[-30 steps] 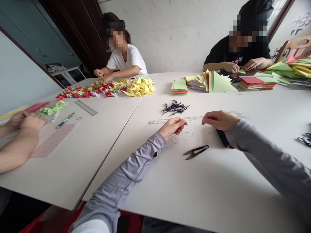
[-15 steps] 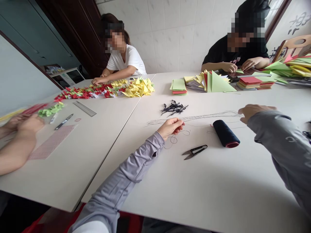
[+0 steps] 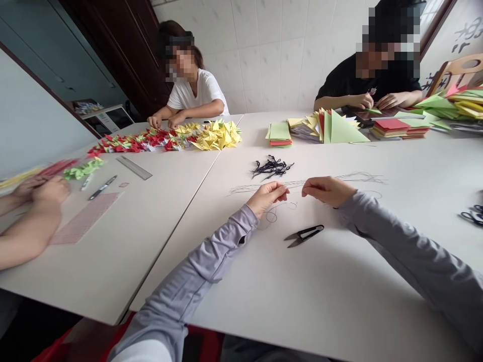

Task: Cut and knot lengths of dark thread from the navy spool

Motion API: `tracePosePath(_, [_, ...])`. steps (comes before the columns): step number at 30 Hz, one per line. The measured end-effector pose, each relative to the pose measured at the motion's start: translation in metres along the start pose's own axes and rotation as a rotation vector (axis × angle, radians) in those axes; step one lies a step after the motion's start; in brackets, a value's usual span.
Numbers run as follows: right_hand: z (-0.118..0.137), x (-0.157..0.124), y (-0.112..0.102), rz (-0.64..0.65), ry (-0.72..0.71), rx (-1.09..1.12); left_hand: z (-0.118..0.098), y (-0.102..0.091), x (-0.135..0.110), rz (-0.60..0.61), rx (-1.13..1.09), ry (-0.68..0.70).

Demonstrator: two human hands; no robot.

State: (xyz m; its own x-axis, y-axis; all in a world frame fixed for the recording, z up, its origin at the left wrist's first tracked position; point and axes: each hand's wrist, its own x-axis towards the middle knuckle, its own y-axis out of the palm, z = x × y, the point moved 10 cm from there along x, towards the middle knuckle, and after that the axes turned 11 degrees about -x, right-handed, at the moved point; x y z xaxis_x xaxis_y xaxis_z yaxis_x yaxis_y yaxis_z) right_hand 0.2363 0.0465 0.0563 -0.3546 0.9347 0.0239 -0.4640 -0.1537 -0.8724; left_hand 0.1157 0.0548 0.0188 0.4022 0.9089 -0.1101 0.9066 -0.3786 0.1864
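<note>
My left hand rests on the white table, its fingers pinched on a thin dark thread that loops on the table beside it. My right hand sits close to the right of it, fingers curled in a pinch, seemingly on the same thread. Long strands of cut thread lie stretched out just beyond both hands. Black thread snips lie on the table in front of my hands. My right arm hides the dark spool.
A pile of small black loops lies beyond the strands. Stacks of coloured paper and folded pieces cover the far side, where two people sit. Another person's hands work at the left, near a ruler and pen.
My right hand, which had swung out to the right past the dark spool, has come back in beside my left hand. The spool is now covered by my arm.
</note>
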Motion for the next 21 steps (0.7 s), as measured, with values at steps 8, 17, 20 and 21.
tracePosePath(8, [-0.043, -0.007, -0.052, -0.12, 0.171, -0.375, 0.009, -0.021, 0.004, -0.081, -0.021, 0.031])
tracePosePath(17, [-0.112, -0.025, -0.075, -0.112, 0.52, -0.699, 0.015, -0.016, 0.0, -0.061, -0.11, -0.037])
tracePosePath(20, [-0.097, -0.023, -0.07, -0.121, 0.464, -0.674, 0.014, -0.014, 0.0, -0.052, -0.106, -0.049])
tracePosePath(21, [-0.087, -0.021, -0.068, -0.141, 0.422, -0.667, 0.014, -0.012, 0.001, -0.047, -0.106, -0.05])
